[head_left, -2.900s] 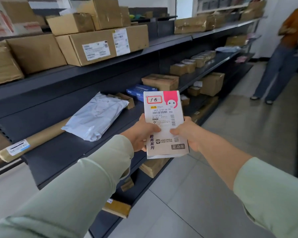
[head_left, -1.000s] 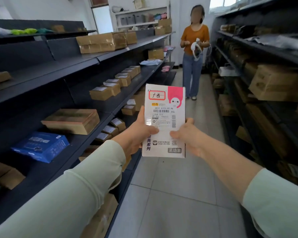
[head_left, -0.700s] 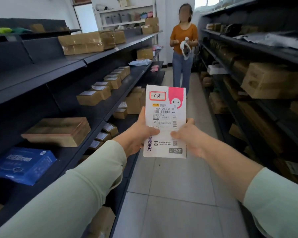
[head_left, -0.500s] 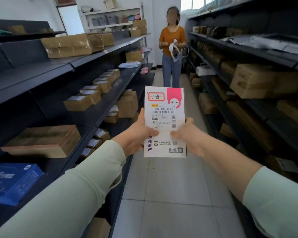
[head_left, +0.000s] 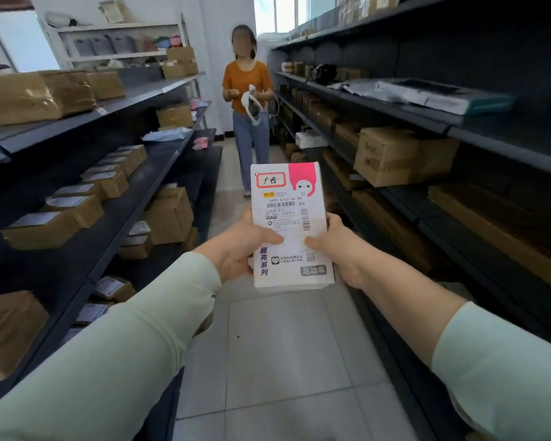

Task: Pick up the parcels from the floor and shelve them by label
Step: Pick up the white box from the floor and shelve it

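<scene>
I hold a flat white parcel (head_left: pixel 290 224) upright in front of me, above the aisle floor. It has a pink corner, a red-framed handwritten label at top left and a barcode label in the middle. My left hand (head_left: pixel 236 249) grips its left edge with the thumb across the front. My right hand (head_left: pixel 337 246) grips the right edge the same way. Dark shelves with brown cardboard parcels run along the left (head_left: pixel 134 192) and the right (head_left: pixel 404 109) of the aisle.
A person in an orange top (head_left: pixel 248 103) stands in the aisle ahead, holding a white object. A brown box (head_left: pixel 398 154) sits on the right middle shelf, small labelled boxes (head_left: pixel 77 205) line the left one. White shelving (head_left: pixel 121 43) stands at the far wall. Grey tiled floor (head_left: pixel 283 361) runs between.
The view has turned from facing the left shelf to looking down the aisle and moved forward along it. The parcel stays held in both hands; the person ahead appears closer.
</scene>
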